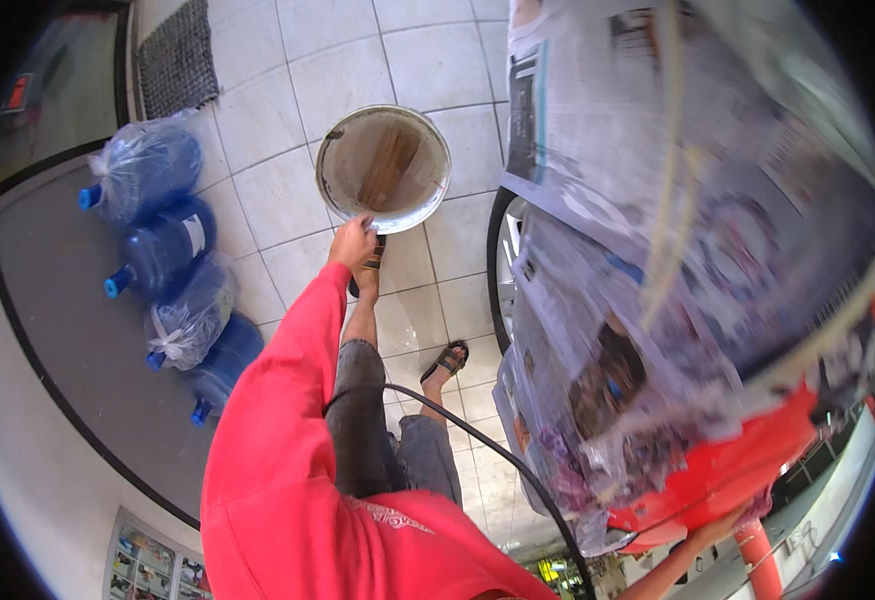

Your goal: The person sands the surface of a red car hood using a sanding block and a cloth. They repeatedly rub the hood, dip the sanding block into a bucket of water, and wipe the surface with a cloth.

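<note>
The left hand [354, 243] has its fingers bunched at the near rim of a round bucket [420, 217] on the tiled floor [248, 110]; whether they grip cannot be told, nor can the right hand's [730, 524] hold beside a red panel [723, 475]. Blue bottles [168, 247] line the floor's left edge.

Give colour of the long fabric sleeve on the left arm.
Red. The long red fabric sleeve shows best in the head view, the only one here.
</note>
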Available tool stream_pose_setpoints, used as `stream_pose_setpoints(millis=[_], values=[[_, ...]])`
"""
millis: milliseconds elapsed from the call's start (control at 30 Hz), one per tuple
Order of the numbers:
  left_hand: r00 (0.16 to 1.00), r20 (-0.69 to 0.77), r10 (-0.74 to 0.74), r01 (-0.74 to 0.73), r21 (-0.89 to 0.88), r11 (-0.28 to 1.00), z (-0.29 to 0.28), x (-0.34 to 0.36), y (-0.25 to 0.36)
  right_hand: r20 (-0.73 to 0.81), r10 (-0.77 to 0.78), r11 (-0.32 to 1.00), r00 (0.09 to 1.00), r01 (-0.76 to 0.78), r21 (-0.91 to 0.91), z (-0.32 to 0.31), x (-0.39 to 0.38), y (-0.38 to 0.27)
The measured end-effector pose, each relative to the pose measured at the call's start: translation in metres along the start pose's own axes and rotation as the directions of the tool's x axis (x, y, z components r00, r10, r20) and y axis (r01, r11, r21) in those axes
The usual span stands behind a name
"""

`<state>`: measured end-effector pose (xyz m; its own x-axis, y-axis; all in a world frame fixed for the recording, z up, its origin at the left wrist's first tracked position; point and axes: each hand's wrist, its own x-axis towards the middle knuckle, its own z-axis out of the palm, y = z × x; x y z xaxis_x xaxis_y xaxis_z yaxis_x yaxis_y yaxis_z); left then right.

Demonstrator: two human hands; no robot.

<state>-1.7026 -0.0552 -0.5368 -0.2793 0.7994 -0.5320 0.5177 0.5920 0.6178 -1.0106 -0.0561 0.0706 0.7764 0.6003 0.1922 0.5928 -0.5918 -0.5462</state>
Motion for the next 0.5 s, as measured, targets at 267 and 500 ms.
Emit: stream_pose_setpoints(millis=[267,500], values=[[0.982,-0.066,0.179,-0.14,0.384,0.913,0.188,0.19,-0.028,-0.194,-0.246,0.952,0.95,0.199,-0.233,-0.002,0.015,0.015],[0.665,0.643,-0.38,-0.01,0.516,0.856,0.173,0.293,-0.1,-0.232,-0.203,0.955,0.951,0.14,-0.263,0.022,0.004,-0.003]])
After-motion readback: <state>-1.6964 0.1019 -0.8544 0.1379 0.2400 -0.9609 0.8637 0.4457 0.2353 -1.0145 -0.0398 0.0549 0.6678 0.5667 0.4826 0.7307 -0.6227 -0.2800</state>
